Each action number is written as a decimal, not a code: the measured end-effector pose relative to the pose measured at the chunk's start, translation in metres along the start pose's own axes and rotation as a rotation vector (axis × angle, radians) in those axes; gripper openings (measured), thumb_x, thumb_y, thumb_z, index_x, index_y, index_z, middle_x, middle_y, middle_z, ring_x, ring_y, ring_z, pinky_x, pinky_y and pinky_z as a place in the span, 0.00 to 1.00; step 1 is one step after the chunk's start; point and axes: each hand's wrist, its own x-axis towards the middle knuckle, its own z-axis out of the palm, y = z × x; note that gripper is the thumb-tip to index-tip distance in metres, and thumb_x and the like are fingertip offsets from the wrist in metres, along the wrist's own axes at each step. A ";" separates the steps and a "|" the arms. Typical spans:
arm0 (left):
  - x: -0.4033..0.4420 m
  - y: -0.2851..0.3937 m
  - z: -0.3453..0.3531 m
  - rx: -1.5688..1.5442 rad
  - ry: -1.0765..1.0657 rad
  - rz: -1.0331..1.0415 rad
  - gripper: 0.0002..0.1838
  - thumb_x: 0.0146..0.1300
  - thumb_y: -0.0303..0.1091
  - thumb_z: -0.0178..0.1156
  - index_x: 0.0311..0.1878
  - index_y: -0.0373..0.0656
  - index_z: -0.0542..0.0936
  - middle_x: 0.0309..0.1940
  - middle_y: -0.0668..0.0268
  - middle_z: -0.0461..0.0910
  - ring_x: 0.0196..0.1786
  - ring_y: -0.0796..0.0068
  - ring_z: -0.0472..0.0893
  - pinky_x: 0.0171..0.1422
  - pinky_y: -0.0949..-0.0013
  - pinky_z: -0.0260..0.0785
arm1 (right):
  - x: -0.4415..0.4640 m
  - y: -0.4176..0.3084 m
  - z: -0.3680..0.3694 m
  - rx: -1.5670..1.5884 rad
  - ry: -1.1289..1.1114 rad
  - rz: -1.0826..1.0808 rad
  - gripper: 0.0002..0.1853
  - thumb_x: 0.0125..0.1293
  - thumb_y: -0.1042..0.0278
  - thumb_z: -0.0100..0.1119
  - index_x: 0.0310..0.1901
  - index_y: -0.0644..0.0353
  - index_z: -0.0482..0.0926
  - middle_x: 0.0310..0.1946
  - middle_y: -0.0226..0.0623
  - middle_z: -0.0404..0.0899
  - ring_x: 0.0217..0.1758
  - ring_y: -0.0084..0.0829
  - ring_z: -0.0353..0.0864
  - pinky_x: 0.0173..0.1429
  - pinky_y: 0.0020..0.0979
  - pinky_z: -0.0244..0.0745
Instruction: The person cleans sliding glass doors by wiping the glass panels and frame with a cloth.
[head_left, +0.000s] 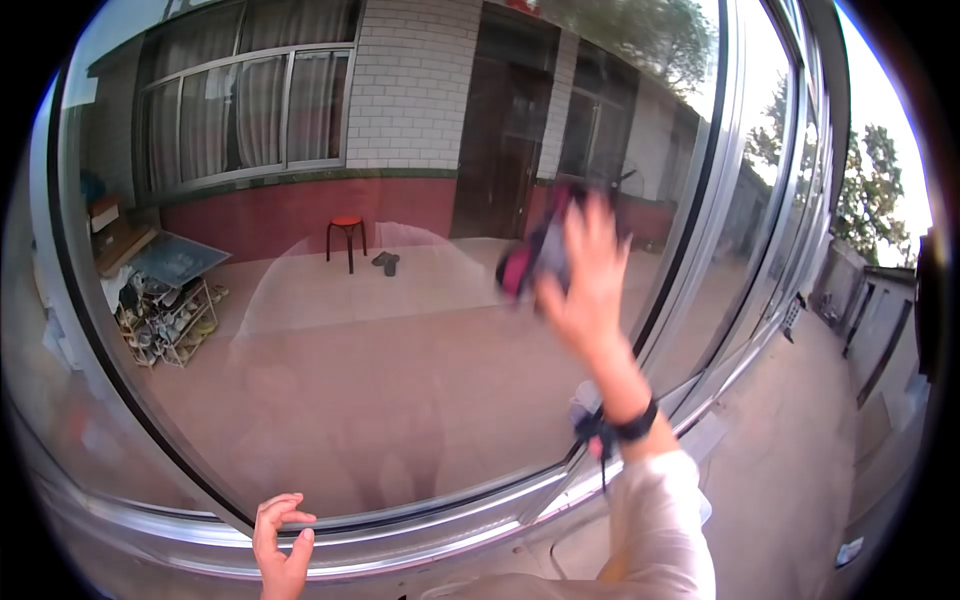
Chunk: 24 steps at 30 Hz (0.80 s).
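A large glass pane (340, 410) in a silver frame (400, 533) fills most of the view, with a faint curved streak across it. My right hand (588, 265) is raised and blurred by motion, its fingers spread over a dark cloth with pink parts (520, 270) that it holds flat against the glass. A black band (636, 421) circles my right wrist. At the lower left, my left hand (283, 545) is near the bottom of the frame, thumb and bent fingers apart, with nothing in it. Whether it touches the frame I cannot tell.
Through the glass appear a red-topped stool (347, 222), dark shoes (386, 262) and a loaded shoe rack (185, 325). More window frames (765, 240) run back along the right. A concrete passage (775, 440) and a wall (885, 325) lie beyond them.
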 end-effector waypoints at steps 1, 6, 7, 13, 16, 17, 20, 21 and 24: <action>0.002 -0.001 0.001 -0.008 0.003 -0.002 0.21 0.54 0.23 0.57 0.53 0.37 0.71 0.51 0.54 0.73 0.42 0.72 0.80 0.59 0.65 0.66 | 0.047 0.009 -0.006 -0.001 0.128 -0.093 0.36 0.57 0.59 0.61 0.67 0.58 0.64 0.71 0.50 0.57 0.74 0.51 0.56 0.71 0.59 0.45; -0.014 -0.009 -0.001 -0.038 0.074 -0.082 0.21 0.53 0.23 0.57 0.53 0.38 0.71 0.49 0.56 0.75 0.44 0.70 0.79 0.61 0.63 0.64 | 0.061 0.004 -0.012 -0.050 0.165 -0.115 0.33 0.58 0.57 0.60 0.65 0.58 0.67 0.69 0.46 0.63 0.72 0.47 0.60 0.70 0.55 0.48; -0.017 -0.010 -0.005 -0.043 0.073 -0.081 0.21 0.53 0.23 0.57 0.53 0.38 0.71 0.49 0.56 0.75 0.44 0.70 0.79 0.61 0.63 0.64 | 0.040 -0.002 -0.013 -0.070 0.115 -0.092 0.33 0.58 0.57 0.60 0.65 0.58 0.68 0.69 0.46 0.63 0.72 0.47 0.61 0.70 0.55 0.48; -0.008 0.009 -0.009 -0.023 0.067 -0.086 0.23 0.52 0.23 0.57 0.55 0.38 0.71 0.52 0.56 0.74 0.44 0.73 0.79 0.62 0.64 0.63 | 0.089 0.010 -0.025 -0.070 0.167 -0.128 0.27 0.57 0.61 0.61 0.60 0.56 0.70 0.65 0.43 0.68 0.67 0.44 0.66 0.69 0.55 0.49; -0.011 -0.004 -0.016 0.050 0.051 -0.033 0.23 0.52 0.22 0.56 0.55 0.38 0.70 0.53 0.55 0.73 0.43 0.73 0.79 0.61 0.65 0.64 | 0.071 0.008 -0.028 -0.045 0.159 -0.133 0.26 0.58 0.61 0.61 0.59 0.56 0.70 0.63 0.42 0.69 0.67 0.44 0.67 0.70 0.55 0.48; -0.010 -0.004 -0.017 0.049 0.054 -0.029 0.23 0.52 0.22 0.56 0.55 0.38 0.70 0.53 0.55 0.73 0.43 0.73 0.79 0.61 0.65 0.64 | 0.067 0.005 -0.026 -0.046 0.153 -0.113 0.26 0.59 0.61 0.61 0.59 0.56 0.70 0.63 0.42 0.70 0.67 0.44 0.67 0.70 0.55 0.48; -0.004 -0.001 -0.016 -0.003 0.072 -0.051 0.23 0.53 0.23 0.56 0.55 0.38 0.70 0.52 0.55 0.73 0.42 0.73 0.79 0.60 0.64 0.65 | 0.091 0.011 -0.026 -0.051 0.170 -0.107 0.26 0.57 0.60 0.62 0.58 0.56 0.71 0.62 0.42 0.70 0.67 0.44 0.67 0.70 0.55 0.48; -0.002 -0.005 -0.016 -0.001 0.075 -0.051 0.23 0.53 0.23 0.56 0.55 0.38 0.70 0.52 0.55 0.73 0.42 0.73 0.79 0.60 0.64 0.65 | 0.100 0.013 -0.025 -0.052 0.193 -0.117 0.27 0.56 0.59 0.63 0.57 0.56 0.71 0.63 0.43 0.70 0.67 0.44 0.67 0.69 0.56 0.48; -0.005 -0.009 -0.022 0.084 0.032 0.008 0.23 0.54 0.23 0.56 0.56 0.38 0.70 0.53 0.55 0.73 0.42 0.73 0.79 0.60 0.64 0.64 | 0.077 0.008 -0.024 -0.052 0.179 -0.118 0.26 0.55 0.61 0.62 0.56 0.56 0.71 0.62 0.42 0.71 0.66 0.44 0.68 0.69 0.56 0.48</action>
